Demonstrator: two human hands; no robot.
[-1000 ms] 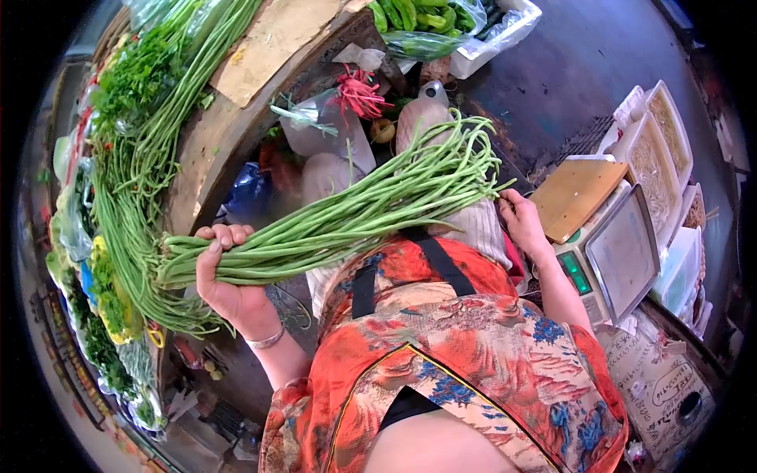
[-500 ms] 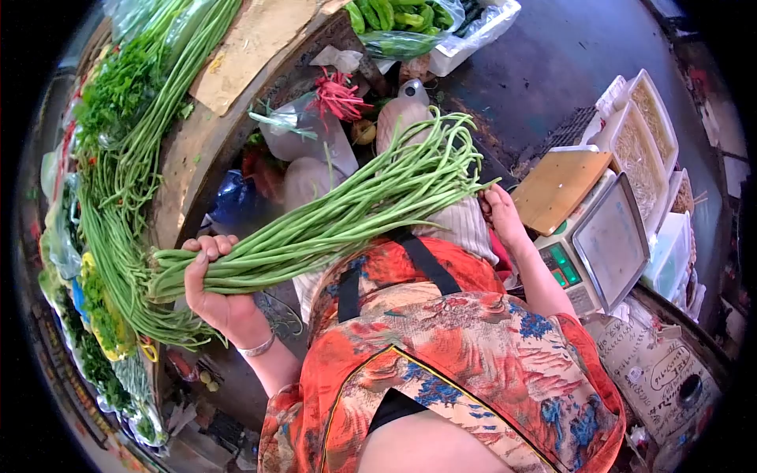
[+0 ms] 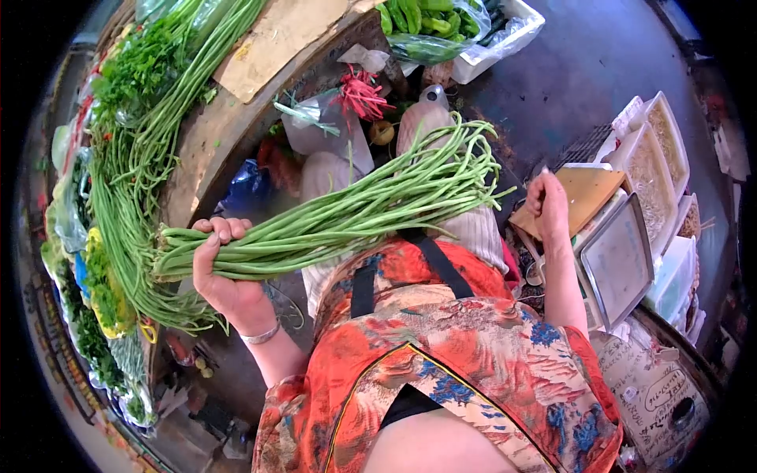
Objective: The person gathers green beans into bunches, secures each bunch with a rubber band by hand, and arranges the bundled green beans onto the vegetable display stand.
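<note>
A thick bundle of long green beans (image 3: 339,213) lies across my lap, its looped ends fanned out toward the right. My left hand (image 3: 225,268) is wrapped round the bundle near its left end. Apart from the beans, my right hand (image 3: 547,201) is raised in front of the wooden board (image 3: 587,189) by the scale, its fingers curled; whether anything small is between them is hidden. More long beans (image 3: 130,229) hang over the edge of the stall at the left, beside leafy greens (image 3: 138,67).
A scale with a metal tray (image 3: 617,260) stands at the right, with white tubs (image 3: 648,169) behind it. Green peppers (image 3: 430,20) in plastic and a white foam box (image 3: 505,49) are at the top. Red ties (image 3: 363,94) hang by a curved wooden counter (image 3: 209,150).
My right hand has left the bean tips and moved up and to the right, over the wooden board. My left hand keeps its hold on the bundle.
</note>
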